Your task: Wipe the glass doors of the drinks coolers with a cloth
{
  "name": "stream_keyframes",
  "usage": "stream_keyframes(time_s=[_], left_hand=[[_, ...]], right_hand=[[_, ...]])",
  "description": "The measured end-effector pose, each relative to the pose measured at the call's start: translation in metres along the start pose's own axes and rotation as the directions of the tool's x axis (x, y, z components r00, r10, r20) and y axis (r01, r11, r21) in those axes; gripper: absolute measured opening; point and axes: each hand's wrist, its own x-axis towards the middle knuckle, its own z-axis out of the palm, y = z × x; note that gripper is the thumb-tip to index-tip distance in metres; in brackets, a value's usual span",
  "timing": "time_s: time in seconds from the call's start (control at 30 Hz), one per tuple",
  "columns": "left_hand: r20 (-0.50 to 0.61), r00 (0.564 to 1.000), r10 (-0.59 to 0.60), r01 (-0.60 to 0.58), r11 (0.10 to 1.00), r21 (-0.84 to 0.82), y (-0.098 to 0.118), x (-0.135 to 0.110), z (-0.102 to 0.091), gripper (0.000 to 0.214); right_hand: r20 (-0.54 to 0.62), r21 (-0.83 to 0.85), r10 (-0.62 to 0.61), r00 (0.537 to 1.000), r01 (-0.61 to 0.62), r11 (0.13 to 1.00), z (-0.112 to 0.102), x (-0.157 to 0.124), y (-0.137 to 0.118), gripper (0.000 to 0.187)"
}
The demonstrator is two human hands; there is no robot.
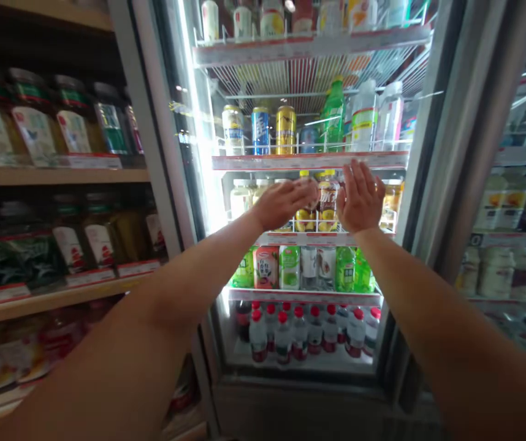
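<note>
Both my arms stretch forward to a lit drinks fridge (311,162). My left hand (284,201) is at the middle shelf, its fingers stretched out to the right and somewhat blurred. To its right, my right hand (360,196) is raised with the palm turned away and the fingers pointing up. Neither hand holds anything. Between them show dark-labelled bottles (328,199) with yellow caps, partly covered by my left fingers. Light streaks over the fridge front look like reflections on glass; whether my hands touch it I cannot tell.
Beer cans (285,130) and a green bottle (335,116) stand on the shelf above. Lower down are green-labelled drinks (289,267) and red-capped water bottles (284,337). A wooden rack (56,177) of jars is at left; another fridge (515,239) is at right.
</note>
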Motion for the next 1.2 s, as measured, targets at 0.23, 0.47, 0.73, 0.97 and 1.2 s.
stream_keyframes(time_s=[0.23,0.47,0.73,0.97,1.2], left_hand=[[-0.052,0.97,-0.237,0.241,0.967,0.088,-0.016,-0.02,-0.007,0.048],[0.099,0.983,0.152,-0.139,0.982,-0.132,-0.011,-0.057,-0.014,0.042],[0.155,0.988,-0.024,0.033,0.998,-0.062,-0.028,-0.105,-0.03,0.05],[0.13,0.987,-0.099,0.103,0.994,-0.023,-0.039,-0.137,-0.042,0.049],[0.257,0.966,-0.028,0.071,0.984,-0.162,-0.024,-0.17,-0.051,0.041]], right_hand=[[0.021,-0.013,0.011,1.0,-0.011,1.0,-0.003,0.0,-0.002,0.062],[0.023,-0.045,0.001,1.0,0.0,0.999,-0.002,0.0,-0.001,0.064],[-0.006,-0.064,0.004,1.0,-0.004,0.998,-0.003,-0.001,-0.003,0.062],[0.027,-0.043,0.017,0.999,-0.016,0.999,-0.007,0.0,-0.004,0.066],[0.046,-0.027,0.042,0.998,-0.041,0.999,-0.009,-0.001,-0.006,0.064]])
